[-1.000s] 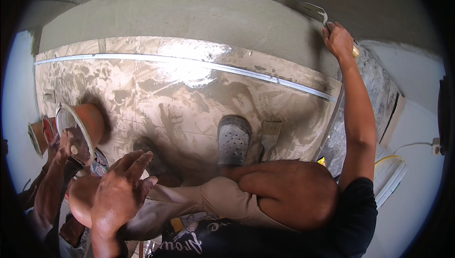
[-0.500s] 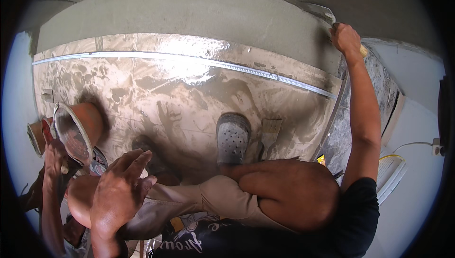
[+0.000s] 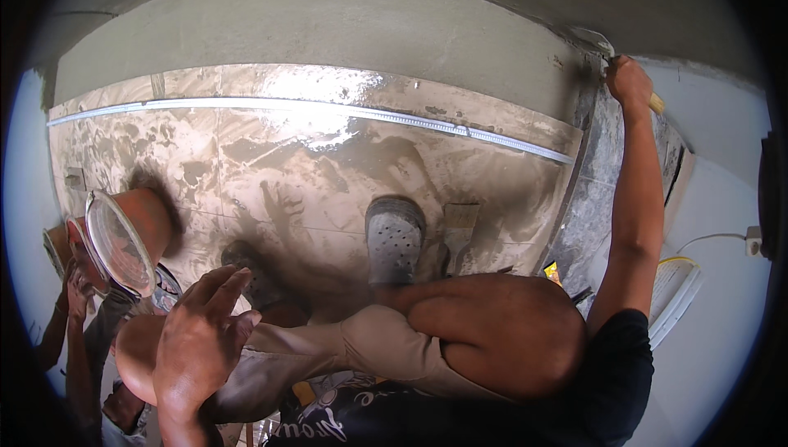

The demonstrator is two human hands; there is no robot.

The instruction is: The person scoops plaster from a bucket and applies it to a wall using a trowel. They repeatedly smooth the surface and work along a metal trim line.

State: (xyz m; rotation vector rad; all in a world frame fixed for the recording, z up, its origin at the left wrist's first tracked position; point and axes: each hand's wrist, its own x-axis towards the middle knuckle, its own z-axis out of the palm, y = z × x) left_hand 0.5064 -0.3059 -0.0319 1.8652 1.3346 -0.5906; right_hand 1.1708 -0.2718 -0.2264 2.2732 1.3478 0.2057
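Note:
My right hand (image 3: pixel 629 82) is closed around the wooden handle of a trowel (image 3: pixel 657 103) at the far right corner. The trowel's thin blade lies against the grey plastered surface (image 3: pixel 328 24), where that strip meets the darker wall behind. My left hand (image 3: pixel 197 336) hovers over my left knee with its fingers loosely apart and nothing in them. By my right shoe, a wide flat brush (image 3: pixel 461 229) rests on the smeared, wet tiles.
A long metal straightedge (image 3: pixel 328 108) spans the wet floor (image 3: pixel 287 192). An orange bucket (image 3: pixel 149 221) lies tilted at left, beside a co-worker's hands (image 3: pixel 78 287). A grey marbled slab (image 3: pixel 603 176) and a white cable with a socket (image 3: pixel 753 242) are at right.
My right hand and the trowel have moved right, further into the corner. The view has shifted slightly. The co-worker's hands have moved near the bucket. My left hand keeps its pose.

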